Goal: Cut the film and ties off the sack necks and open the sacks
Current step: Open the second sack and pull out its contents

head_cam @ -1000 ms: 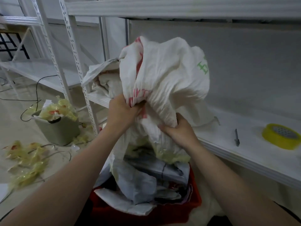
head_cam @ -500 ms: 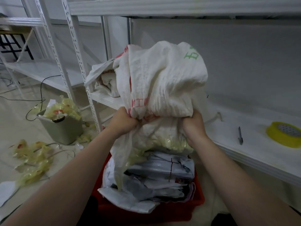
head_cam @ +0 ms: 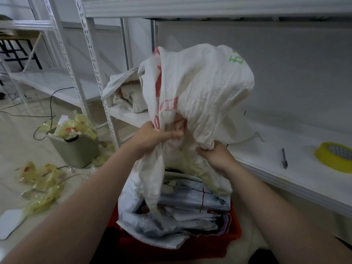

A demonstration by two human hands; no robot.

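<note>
I see the white rack [head_cam: 285, 180] across the back and right. In front of it the sack [head_cam: 200, 88], white with red and green print, is held up over the crate [head_cam: 171, 246], its crumpled lower end drooping onto the parcels [head_cam: 190, 197] piled there. The red crate sits on the floor. To its left a grey bin [head_cam: 76, 151] is stuffed with yellow film, with more scraps [head_cam: 42, 183] beside it. The left hand [head_cam: 150, 138] grips a bunch of sack cloth; the right hand [head_cam: 217, 155] is curled round a fold opposite. A yellow tape roll [head_cam: 335, 156] lies on the rack, a small cutter [head_cam: 284, 158] near it
</note>
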